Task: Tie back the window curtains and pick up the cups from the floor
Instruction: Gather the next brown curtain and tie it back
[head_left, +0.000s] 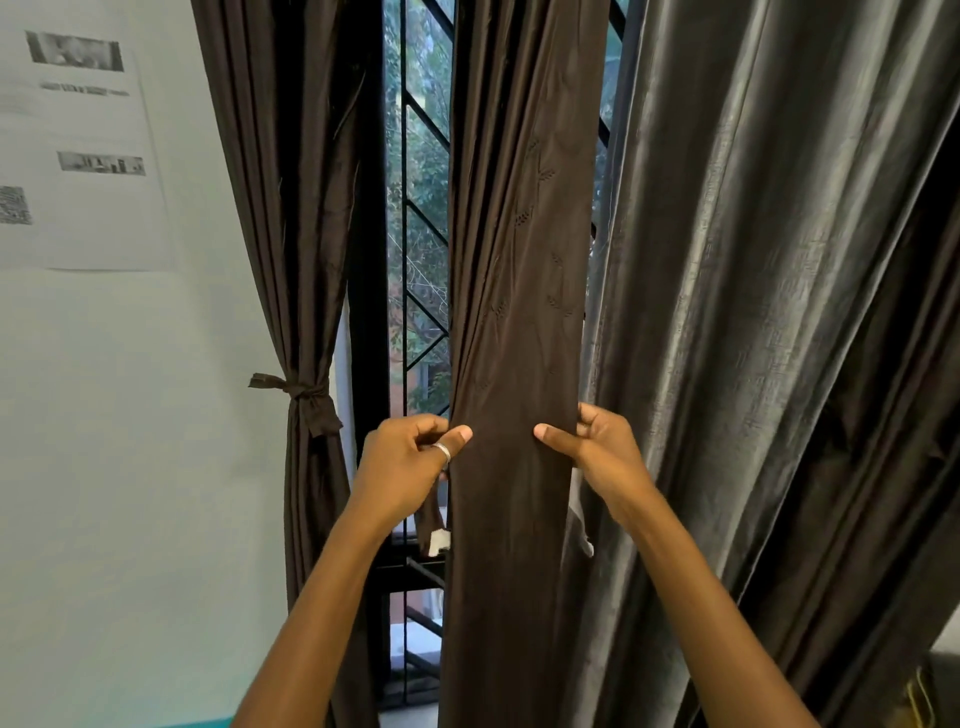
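Note:
A dark brown curtain panel (519, 270) hangs gathered in front of the window. My left hand (410, 462), with a ring on the thumb, grips its left edge, and a fabric strip with a white end hangs below that hand. My right hand (597, 447) grips the panel's right edge at the same height. At the left, another brown curtain (291, 208) is bound by a knotted tie-back (301, 392). No cups are in view.
A barred window (415, 260) with trees outside shows between the curtains. Grey shiny curtains (753, 312) hang at the right. A printed paper sheet (78, 135) is stuck on the pale wall at the left.

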